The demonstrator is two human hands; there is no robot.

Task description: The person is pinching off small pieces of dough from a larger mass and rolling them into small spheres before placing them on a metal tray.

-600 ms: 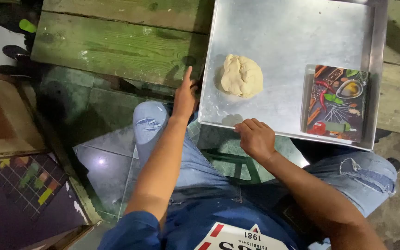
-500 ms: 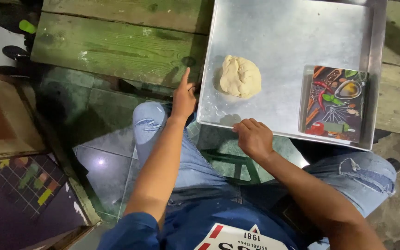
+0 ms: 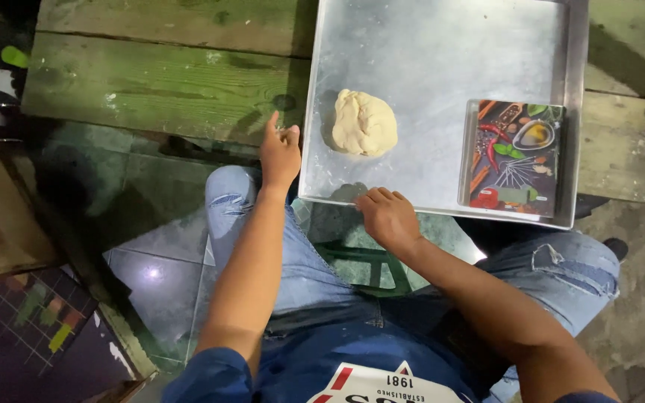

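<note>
Tray: a square metal tray (image 3: 442, 60) rests on the green wooden tabletop (image 3: 158, 82), its near edge overhanging toward the person.
Dough: a pale, rounded dough lump (image 3: 364, 122) lies on the tray floor, left of centre, touched by neither hand.
Board: a rectangular cutting board (image 3: 515, 157) printed with vegetables and spices lies flat in the tray's near right corner, well apart from the dough.
Left hand: the left hand (image 3: 279, 153) sits at the tray's left rim, index finger extended, other fingers loosely curled, holding nothing.
Right hand: the right hand (image 3: 387, 216) rests at the tray's near rim, fingers curled over the edge; whether it grips the rim cannot be told.
Seating: the person's knees in torn blue jeans (image 3: 561, 272) sit below the tray.
</note>
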